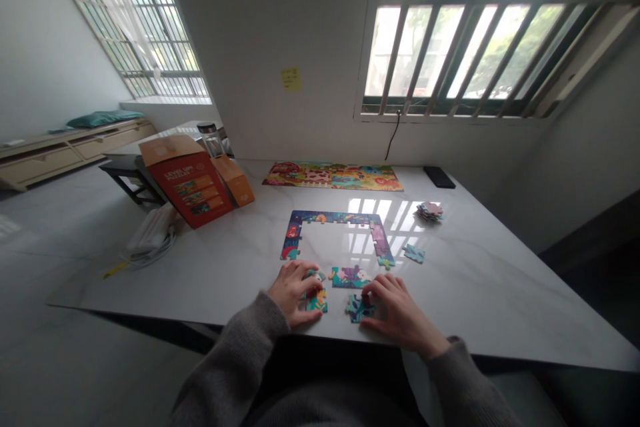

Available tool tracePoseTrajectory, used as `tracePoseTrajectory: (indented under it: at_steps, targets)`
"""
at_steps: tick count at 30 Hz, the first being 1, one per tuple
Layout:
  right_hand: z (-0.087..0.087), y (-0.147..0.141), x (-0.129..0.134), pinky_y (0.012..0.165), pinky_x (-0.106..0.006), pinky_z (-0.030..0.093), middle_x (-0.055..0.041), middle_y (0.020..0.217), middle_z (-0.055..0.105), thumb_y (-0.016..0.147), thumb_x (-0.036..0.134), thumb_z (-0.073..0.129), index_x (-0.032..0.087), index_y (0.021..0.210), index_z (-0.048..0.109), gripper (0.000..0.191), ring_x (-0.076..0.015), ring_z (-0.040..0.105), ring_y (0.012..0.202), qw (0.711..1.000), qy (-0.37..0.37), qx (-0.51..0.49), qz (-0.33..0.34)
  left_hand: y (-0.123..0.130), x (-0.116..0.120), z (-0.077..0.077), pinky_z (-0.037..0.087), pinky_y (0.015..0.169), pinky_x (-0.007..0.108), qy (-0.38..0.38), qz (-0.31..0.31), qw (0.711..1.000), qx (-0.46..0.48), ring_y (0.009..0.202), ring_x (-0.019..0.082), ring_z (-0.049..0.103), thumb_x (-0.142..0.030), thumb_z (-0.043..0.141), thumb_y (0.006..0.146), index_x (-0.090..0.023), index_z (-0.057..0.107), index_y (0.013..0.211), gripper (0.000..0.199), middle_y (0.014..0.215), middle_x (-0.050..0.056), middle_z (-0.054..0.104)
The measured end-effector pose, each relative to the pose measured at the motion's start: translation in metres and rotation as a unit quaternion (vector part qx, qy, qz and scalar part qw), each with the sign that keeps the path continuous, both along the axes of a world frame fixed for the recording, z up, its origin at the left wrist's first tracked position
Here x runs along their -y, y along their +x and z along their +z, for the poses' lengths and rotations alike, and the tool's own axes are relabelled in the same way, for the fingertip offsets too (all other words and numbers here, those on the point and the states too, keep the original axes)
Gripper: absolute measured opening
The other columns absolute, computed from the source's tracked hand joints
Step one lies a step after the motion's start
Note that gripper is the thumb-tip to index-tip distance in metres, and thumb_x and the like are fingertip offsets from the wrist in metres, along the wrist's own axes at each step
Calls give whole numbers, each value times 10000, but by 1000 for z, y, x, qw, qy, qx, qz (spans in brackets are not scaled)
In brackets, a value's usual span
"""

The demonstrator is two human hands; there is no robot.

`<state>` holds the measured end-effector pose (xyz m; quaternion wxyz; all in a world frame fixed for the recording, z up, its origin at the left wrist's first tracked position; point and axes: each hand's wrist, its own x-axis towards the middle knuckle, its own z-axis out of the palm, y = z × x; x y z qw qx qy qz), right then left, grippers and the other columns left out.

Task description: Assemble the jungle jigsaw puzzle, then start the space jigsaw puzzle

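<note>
My left hand (293, 292) is curled around the left side of a puzzle piece (317, 301) with orange and green leaves, thumb at its lower edge. Another piece just above it is partly covered by those fingers. On the right, my right hand (395, 307) grips the edge of a teal puzzle piece (356, 308) between thumb and fingers. A joined purple and teal puzzle strip (349, 276) lies between and slightly beyond the hands. Farther back, joined pieces form a puzzle border (334, 217) along the top and both sides.
One loose blue piece (414, 253) and a stack of pieces (429, 212) lie to the right. Behind are a colourful finished puzzle strip (333, 176) and a black phone (439, 177). An open red puzzle box (193, 187) and a white cable (150, 243) occupy the table's left side.
</note>
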<state>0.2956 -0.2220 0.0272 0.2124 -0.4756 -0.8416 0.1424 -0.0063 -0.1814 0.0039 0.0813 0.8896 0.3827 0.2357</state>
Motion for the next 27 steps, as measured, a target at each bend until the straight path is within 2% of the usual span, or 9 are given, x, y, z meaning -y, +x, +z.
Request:
tracePoseTrajectory:
  at_steps: [7,11,14,17,23,27]
  targets:
    - [1,-1,-1,887,-415,431,-31,1015,618,752,395,825,272,990,614,341,-252,545,979,1000,-5,6,5,2,-2,3,365,1054,464,0,-21,1000,9,1173,310,496,-390,794,625,-221,633,974,419,1194,86,598]
    - [2,1,-1,895,-426,452,-66,1068,618,815,394,760,275,1151,608,387,-264,565,1002,1000,18,-12,20,3,-7,11,393,1025,463,16,-36,999,13,1108,301,542,-355,765,626,-217,632,1004,425,1115,88,638]
    - [1,4,-1,865,-401,481,-79,1045,619,902,342,653,262,1227,585,341,-247,590,969,998,30,-48,21,3,-14,17,389,1047,475,12,-37,999,11,1088,297,565,-349,747,628,-219,637,1007,415,1076,84,664]
    - [-3,4,-3,835,-391,496,-75,999,623,935,310,597,256,1191,603,262,-234,601,922,997,37,-64,12,3,-19,20,383,1071,486,-9,-57,998,21,1066,290,598,-342,748,618,-220,641,982,398,1041,73,688]
    - [-7,5,-4,841,-394,504,-66,973,625,968,308,553,258,1121,626,177,-231,605,913,996,26,-88,-11,-4,-15,27,459,1038,421,-79,-102,983,133,1102,265,633,-276,707,661,-202,645,1011,363,1105,100,693]
    - [-3,3,-6,815,-377,506,-59,930,631,984,290,520,245,1059,638,147,-222,605,883,993,24,-119,-14,-18,-15,35,468,1040,425,-71,-85,984,143,1071,261,650,-255,708,659,-202,660,1015,364,1085,90,705]
